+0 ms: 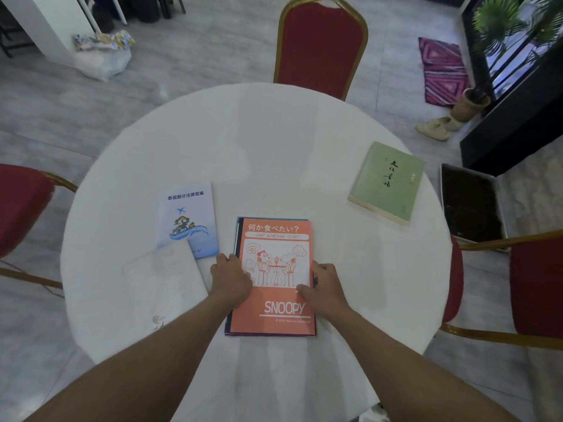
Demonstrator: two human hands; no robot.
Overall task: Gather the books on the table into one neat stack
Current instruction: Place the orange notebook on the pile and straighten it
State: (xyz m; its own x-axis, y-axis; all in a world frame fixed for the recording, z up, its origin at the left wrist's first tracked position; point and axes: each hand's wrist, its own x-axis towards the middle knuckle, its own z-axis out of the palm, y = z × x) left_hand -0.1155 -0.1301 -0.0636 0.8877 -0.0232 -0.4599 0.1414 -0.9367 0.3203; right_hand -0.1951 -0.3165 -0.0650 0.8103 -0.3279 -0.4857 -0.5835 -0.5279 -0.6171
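An orange Snoopy book tops a small stack in the near middle of the round white table; blue and dark covers show under its edges. My left hand presses on the stack's left edge. My right hand grips the right edge, thumb on the cover. A light blue booklet lies left of the stack, its lower corner under a white book. Far right lies a green book.
Red chairs with gold frames stand at the far side, the left and the right. A dark tray sits on the floor beyond the table's right edge. A plant pot and shoes are at back right.
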